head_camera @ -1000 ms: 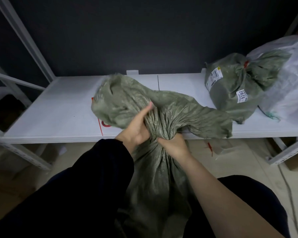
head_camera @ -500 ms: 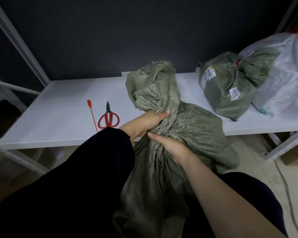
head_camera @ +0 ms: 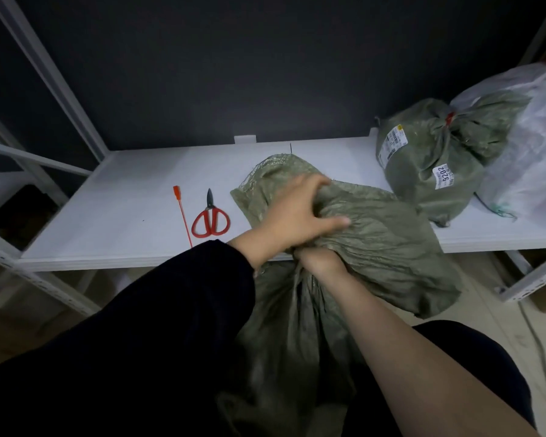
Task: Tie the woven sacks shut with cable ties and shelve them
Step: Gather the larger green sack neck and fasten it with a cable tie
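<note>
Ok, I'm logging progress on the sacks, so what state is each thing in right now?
Held green sack, neck bunched, top folded over, not yet tied.
Left hand, grips the folded top.
Right hand, grips the bunched neck.
Cable tie, lying unused on the shelf.
Scissors, closed, lying beside the tie.
Labelled green sack, tied shut, shelved.
White sack, shelved; closure not visible.

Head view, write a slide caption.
Left hand and right hand grip the green sack at its neck; cable tie and scissors lie on the shelf.
</note>
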